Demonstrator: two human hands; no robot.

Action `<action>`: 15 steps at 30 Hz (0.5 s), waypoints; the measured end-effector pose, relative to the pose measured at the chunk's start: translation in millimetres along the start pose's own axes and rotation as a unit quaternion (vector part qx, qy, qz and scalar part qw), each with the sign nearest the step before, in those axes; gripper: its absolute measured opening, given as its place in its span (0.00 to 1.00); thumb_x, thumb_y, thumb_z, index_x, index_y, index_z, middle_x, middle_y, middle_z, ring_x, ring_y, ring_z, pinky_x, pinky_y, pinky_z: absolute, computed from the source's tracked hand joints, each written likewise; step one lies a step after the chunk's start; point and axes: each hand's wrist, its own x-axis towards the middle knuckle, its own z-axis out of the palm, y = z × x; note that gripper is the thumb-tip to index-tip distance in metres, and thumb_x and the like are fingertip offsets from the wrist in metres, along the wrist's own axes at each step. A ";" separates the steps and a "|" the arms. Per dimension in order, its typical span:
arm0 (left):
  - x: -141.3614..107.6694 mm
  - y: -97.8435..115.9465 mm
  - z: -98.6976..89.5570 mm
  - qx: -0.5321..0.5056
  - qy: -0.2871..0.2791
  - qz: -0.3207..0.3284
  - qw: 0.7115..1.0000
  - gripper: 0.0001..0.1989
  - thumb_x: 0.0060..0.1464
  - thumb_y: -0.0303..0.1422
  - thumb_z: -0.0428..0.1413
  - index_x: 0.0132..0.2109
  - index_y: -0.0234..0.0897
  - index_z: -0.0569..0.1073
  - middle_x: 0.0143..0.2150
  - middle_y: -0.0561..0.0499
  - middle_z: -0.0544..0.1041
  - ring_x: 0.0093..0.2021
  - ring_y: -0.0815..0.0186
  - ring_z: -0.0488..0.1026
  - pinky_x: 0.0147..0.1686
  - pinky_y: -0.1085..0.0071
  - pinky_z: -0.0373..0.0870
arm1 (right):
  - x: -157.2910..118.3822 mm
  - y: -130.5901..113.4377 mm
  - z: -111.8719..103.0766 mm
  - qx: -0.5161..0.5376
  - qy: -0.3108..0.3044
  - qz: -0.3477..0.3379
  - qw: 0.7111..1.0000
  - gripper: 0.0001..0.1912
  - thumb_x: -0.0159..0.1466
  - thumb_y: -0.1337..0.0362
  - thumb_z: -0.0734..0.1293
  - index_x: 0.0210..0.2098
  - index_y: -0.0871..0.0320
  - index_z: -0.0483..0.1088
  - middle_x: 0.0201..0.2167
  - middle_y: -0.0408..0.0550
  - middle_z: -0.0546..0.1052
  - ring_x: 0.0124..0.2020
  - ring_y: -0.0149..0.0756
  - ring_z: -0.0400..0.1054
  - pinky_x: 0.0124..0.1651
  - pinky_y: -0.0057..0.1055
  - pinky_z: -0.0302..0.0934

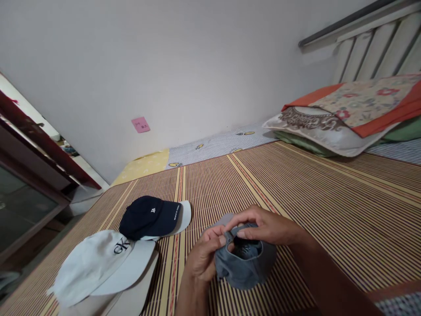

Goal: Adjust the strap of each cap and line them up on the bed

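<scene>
A grey-blue baseball cap (245, 272) rests low over the bamboo mat, its back opening facing me. My left hand (202, 252) pinches the cap's back strap at the left end of the opening. From above, my right hand (265, 226) grips the strap and the edge of the opening, its fingertips close to those of the left. Part of the brim shows behind the fingers. To the left lie a navy cap (144, 217) over a white-brimmed one, and a white cap (88, 263) with dark letters, stacked on a beige cap (131, 298).
The striped bamboo mat (210, 184) covers the bed, with a checked and yellow sheet (144, 164) along the wall. Pillows (329, 127) under a floral orange-edged cloth (365, 98) lie at the far right below a radiator (378, 48). A pink note (140, 124) is on the wall.
</scene>
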 end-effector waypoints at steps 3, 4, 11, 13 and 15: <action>0.1 0.8 3.4 0.011 0.013 0.004 1.000 0.13 0.46 0.32 0.71 0.37 0.28 0.79 0.28 0.50 0.76 0.25 0.76 0.71 0.29 0.82 0.68 | 0.3 -1.5 1.3 0.002 0.005 0.017 1.000 0.17 0.63 0.62 0.70 0.51 0.54 0.81 0.41 0.46 0.83 0.41 0.37 0.74 0.45 0.32 0.64; 0.1 1.0 4.8 0.020 0.018 0.008 1.000 0.14 0.47 0.32 0.71 0.37 0.28 0.79 0.28 0.50 0.76 0.25 0.76 0.70 0.28 0.82 0.67 | 0.9 -2.2 2.7 0.006 0.010 0.029 1.000 0.17 0.61 0.61 0.71 0.50 0.54 0.81 0.39 0.45 0.83 0.38 0.36 0.73 0.42 0.31 0.63; -0.7 3.5 14.5 0.092 0.071 0.044 0.992 0.20 0.44 0.37 0.73 0.38 0.33 0.74 0.28 0.55 0.72 0.25 0.75 0.66 0.29 0.78 0.64 | 8.6 -5.9 15.1 -0.039 0.075 0.067 0.994 0.13 0.53 0.66 0.75 0.39 0.57 0.80 0.26 0.37 0.70 0.29 0.29 0.60 0.32 0.27 0.52; -1.3 5.4 15.3 0.096 0.077 0.054 0.991 0.20 0.46 0.39 0.73 0.37 0.35 0.71 0.27 0.56 0.70 0.24 0.74 0.64 0.27 0.78 0.62 | 8.9 -5.7 14.8 -0.041 0.087 0.065 0.993 0.11 0.54 0.66 0.74 0.38 0.57 0.79 0.24 0.36 0.67 0.28 0.28 0.58 0.31 0.27 0.51; -1.9 7.0 15.4 0.105 0.081 0.064 0.989 0.21 0.48 0.41 0.71 0.35 0.36 0.68 0.27 0.57 0.69 0.25 0.74 0.64 0.27 0.78 0.61 | 7.9 -5.4 12.6 -0.030 0.096 0.068 0.993 0.10 0.55 0.64 0.74 0.38 0.58 0.78 0.24 0.36 0.67 0.27 0.29 0.58 0.30 0.27 0.51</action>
